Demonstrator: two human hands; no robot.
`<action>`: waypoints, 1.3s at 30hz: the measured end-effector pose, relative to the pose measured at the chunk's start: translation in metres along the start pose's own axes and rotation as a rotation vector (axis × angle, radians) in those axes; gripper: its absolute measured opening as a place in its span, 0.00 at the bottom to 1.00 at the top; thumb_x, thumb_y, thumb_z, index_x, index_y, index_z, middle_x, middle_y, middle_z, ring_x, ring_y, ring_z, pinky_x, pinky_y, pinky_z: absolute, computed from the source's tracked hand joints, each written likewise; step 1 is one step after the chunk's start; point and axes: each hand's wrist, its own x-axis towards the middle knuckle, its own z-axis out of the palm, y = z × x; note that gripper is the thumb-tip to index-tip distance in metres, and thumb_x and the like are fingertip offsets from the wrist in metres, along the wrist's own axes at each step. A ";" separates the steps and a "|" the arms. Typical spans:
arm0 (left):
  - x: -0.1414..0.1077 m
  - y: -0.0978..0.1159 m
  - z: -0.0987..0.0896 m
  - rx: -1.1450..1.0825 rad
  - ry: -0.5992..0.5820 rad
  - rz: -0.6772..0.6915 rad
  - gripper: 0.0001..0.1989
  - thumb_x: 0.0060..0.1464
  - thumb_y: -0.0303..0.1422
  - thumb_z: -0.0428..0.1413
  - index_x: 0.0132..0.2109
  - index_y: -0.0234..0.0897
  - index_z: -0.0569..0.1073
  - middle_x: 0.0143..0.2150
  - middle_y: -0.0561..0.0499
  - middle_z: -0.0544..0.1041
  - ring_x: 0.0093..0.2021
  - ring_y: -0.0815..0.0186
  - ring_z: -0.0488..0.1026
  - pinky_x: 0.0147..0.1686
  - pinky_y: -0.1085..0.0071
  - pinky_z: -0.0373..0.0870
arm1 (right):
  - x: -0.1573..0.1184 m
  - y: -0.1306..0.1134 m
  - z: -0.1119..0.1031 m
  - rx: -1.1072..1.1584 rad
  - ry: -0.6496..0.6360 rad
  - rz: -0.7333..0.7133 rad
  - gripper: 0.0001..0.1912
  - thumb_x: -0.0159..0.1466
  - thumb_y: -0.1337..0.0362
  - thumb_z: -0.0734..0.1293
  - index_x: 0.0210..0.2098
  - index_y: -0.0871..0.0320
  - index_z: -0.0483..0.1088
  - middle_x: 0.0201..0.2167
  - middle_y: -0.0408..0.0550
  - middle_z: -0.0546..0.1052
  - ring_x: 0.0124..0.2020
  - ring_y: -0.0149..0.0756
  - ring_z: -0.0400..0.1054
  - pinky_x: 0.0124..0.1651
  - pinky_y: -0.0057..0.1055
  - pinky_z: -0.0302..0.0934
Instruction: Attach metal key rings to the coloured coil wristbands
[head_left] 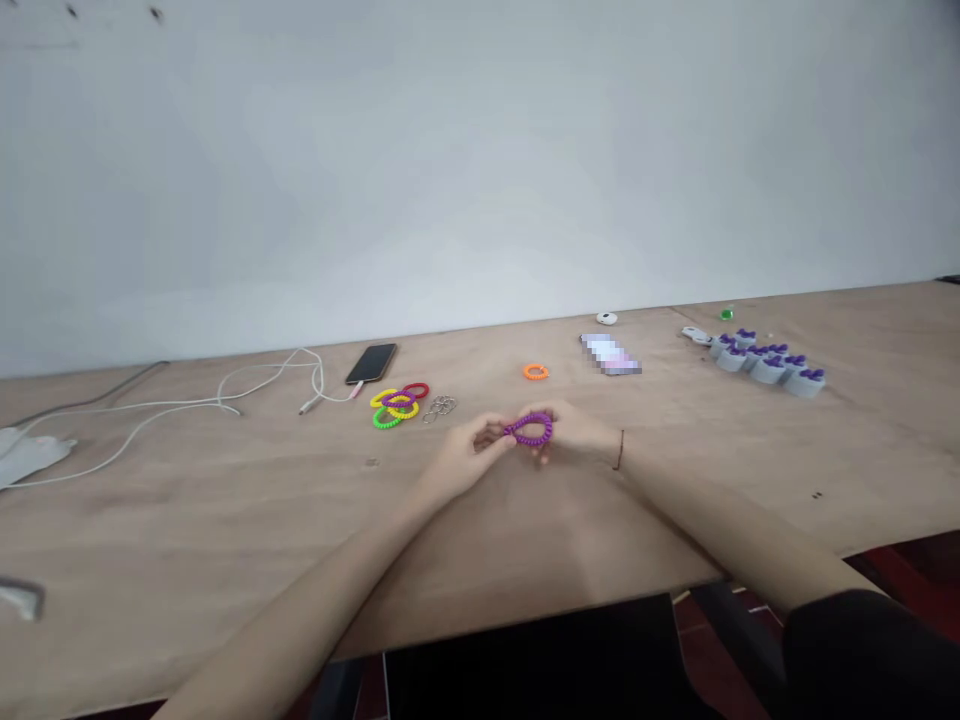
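Readable text — none legible.

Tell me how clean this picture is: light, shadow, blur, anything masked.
Head view: soft, even light on the wall, without harsh glare; head view: faint shadows on the table near the arms; head view: slight overall softness, blurring fine detail on the left hand, right hand and purple coil; head view: pixel blocks mask the pale phone.

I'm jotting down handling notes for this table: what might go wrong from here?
The held purple coil, pinched at its left end by the left grip, might slip free. That grip could also brush the nearby small metal pieces. The overlapping coils might drag one another if one is lifted.
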 end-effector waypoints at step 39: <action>-0.004 0.011 0.008 0.242 0.187 0.099 0.12 0.51 0.35 0.54 0.43 0.37 0.69 0.38 0.49 0.76 0.37 0.65 0.74 0.38 0.68 0.71 | -0.003 -0.003 0.013 -0.082 0.137 -0.147 0.09 0.51 0.62 0.67 0.28 0.61 0.68 0.18 0.40 0.69 0.18 0.27 0.64 0.19 0.25 0.62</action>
